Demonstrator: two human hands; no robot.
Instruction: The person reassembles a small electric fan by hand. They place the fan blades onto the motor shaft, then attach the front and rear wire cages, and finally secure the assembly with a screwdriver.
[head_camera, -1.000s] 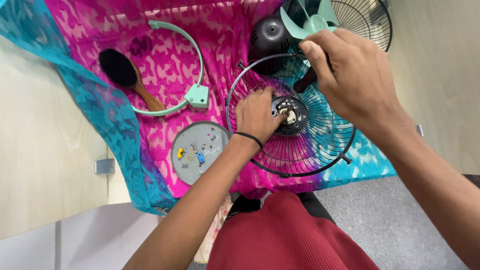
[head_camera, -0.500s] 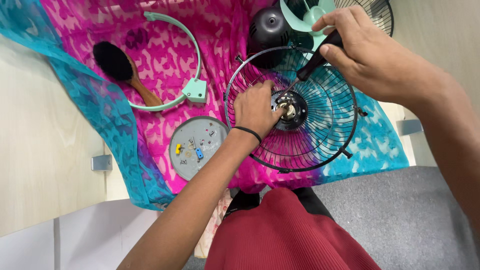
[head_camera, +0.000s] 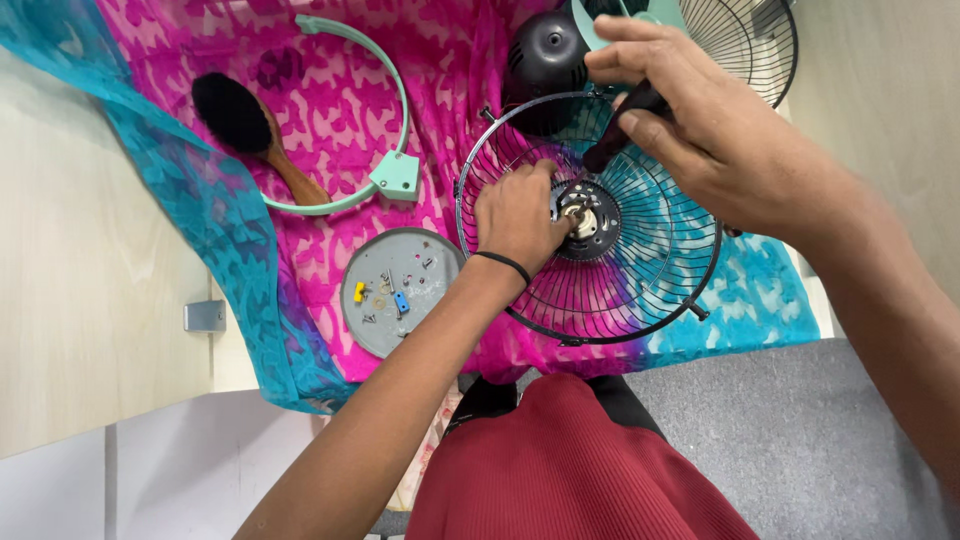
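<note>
- pink and teal cloth (head_camera: 330, 100) spread under everything
- black wire fan guard (head_camera: 640, 290) lying flat beneath both hands
- right hand (head_camera: 720, 130) wrapped tight round a black-handled screwdriver (head_camera: 618, 135), tip angled down at the guard's hub (head_camera: 583, 220)
- left hand (head_camera: 520, 215) pinching at that hub, fingers closed

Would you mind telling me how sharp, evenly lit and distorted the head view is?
Head view: even, soft light with no harsh glare; the fan guard, left hand and grey tray are sharp; the right hand, close to the lens, looks oversized; wide-angle bending curves the table edge at the frame sides.
</note>
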